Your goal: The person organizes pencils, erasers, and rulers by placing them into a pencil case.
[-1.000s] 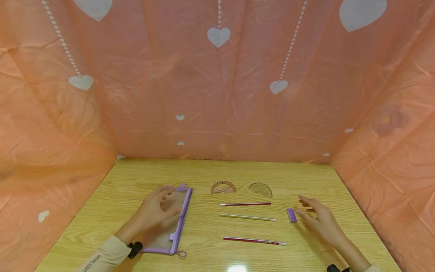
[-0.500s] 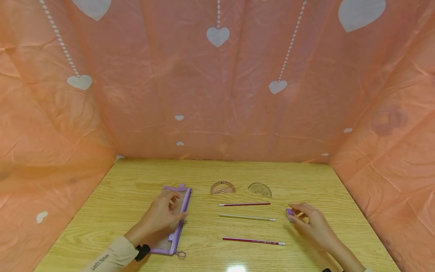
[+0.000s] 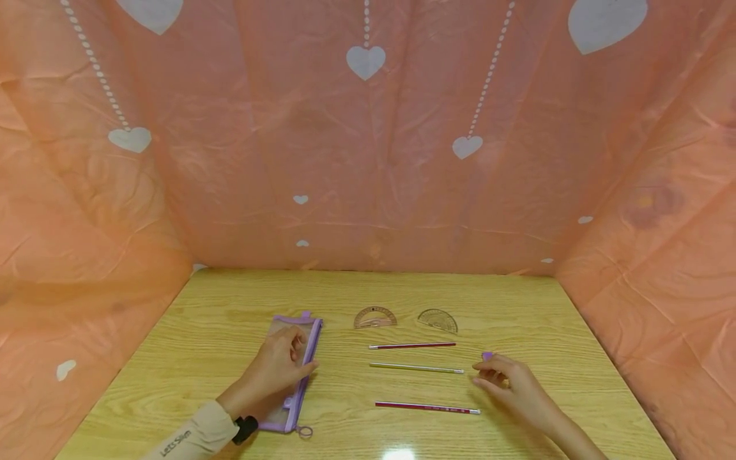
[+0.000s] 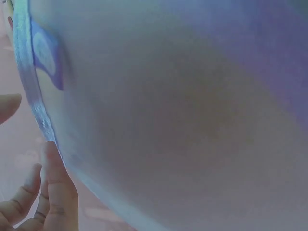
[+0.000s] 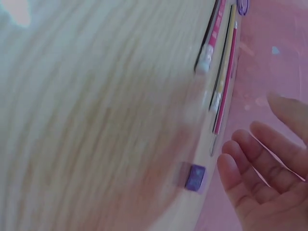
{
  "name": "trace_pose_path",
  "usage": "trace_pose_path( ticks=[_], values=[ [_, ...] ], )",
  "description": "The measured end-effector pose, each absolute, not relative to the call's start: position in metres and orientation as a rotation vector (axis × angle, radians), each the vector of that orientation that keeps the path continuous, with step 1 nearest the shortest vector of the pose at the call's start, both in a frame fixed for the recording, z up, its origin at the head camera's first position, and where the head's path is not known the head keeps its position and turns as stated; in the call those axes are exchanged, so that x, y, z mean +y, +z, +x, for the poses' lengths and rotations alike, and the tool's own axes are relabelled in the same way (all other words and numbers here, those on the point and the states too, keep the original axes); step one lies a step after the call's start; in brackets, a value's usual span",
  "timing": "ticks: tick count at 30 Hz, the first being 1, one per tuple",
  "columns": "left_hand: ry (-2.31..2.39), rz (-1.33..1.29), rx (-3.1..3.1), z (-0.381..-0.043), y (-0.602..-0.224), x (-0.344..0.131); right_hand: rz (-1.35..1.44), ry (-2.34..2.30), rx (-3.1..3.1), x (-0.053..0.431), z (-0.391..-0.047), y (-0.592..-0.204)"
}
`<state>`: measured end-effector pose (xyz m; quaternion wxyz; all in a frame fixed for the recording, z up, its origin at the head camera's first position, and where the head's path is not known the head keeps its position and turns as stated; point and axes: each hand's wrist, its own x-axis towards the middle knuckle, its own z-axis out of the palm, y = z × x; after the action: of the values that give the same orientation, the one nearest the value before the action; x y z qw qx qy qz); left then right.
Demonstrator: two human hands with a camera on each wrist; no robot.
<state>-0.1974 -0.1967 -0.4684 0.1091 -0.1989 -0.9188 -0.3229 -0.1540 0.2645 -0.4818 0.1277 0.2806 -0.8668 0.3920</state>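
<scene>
My left hand (image 3: 273,367) lies over a translucent pencil case (image 3: 315,338) with purple trim, its fingers loosely bent and nothing in them. In the left wrist view, the pencil case (image 4: 144,120) fills most of the picture, and the fingertips (image 4: 49,151) overlap its edge. Toward the right side, my right hand (image 3: 517,390) hovers with relaxed fingers and nothing held. Just behind its knuckles, a purple eraser (image 3: 487,356) is partly hidden. The right wrist view shows that eraser (image 5: 195,177) on the table beside the fingers. Two red pencils (image 3: 412,345) (image 3: 427,407) and a yellow pencil (image 3: 416,368) lie between the hands.
Behind the pencils lie a pinkish protractor (image 3: 365,315) and a clear protractor (image 3: 438,321). A ring pull (image 3: 305,432) hangs off the case's near end. The wooden table (image 3: 489,294) is enclosed by orange-pink sheeting (image 3: 402,211) at the back and sides.
My right hand has come left, past the eraser to near the yellow pencil's end; the eraser stays on the table. The left hand has shifted slightly right over the pencil case.
</scene>
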Motion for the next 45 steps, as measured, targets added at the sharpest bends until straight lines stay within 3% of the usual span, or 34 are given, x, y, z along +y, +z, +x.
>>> trace_pose_path(
  ticks=[45],
  values=[
    [-0.805, -0.552, -2.729, -0.199, -0.473, -0.188, 1.122, 1.424, -2.564, 0.243, -0.147, -0.507]
  ],
)
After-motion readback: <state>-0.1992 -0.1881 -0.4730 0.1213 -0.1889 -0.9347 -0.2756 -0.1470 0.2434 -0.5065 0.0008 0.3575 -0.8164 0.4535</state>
